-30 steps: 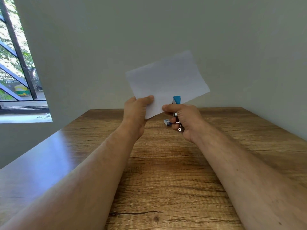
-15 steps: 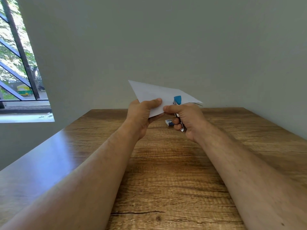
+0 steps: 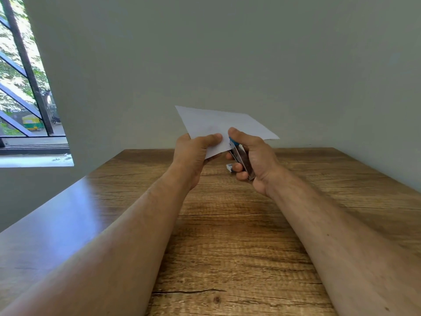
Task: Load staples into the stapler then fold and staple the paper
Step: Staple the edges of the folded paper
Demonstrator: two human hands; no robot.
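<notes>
Since a second earlier, the paper (image 3: pixel 224 126) had tipped from nearly upright to a flatter tilt, and our right thumb had moved up over the stapler's blue end.

From the head view, we looked down along both bare forearms, which reached out over a wooden desk (image 3: pixel 227 236) set against a plain grey-green wall (image 3: pixel 227 53). Our left hand (image 3: pixel 193 153) pinched the near left corner of the white paper, thumb lying on top and fingers curled beneath it. The sheet was held in the air above the desk, its far corners pointing toward the wall.

Our right hand (image 3: pixel 252 158) gripped the stapler (image 3: pixel 241 158), fingers wrapped round its metal body and the thumb pressing over the blue tip. The stapler's front end met the paper's near edge, just beside our left thumb; we could not tell whether the edge sat inside the stapler's mouth.

A small white and blue box (image 3: pixel 230 167) lay on the desk below and behind our right fingers, partly hidden by them.

At the far left, a window (image 3: pixel 22 87) with dark slanted bars showed green trees and a yellow and green vehicle outside.
</notes>
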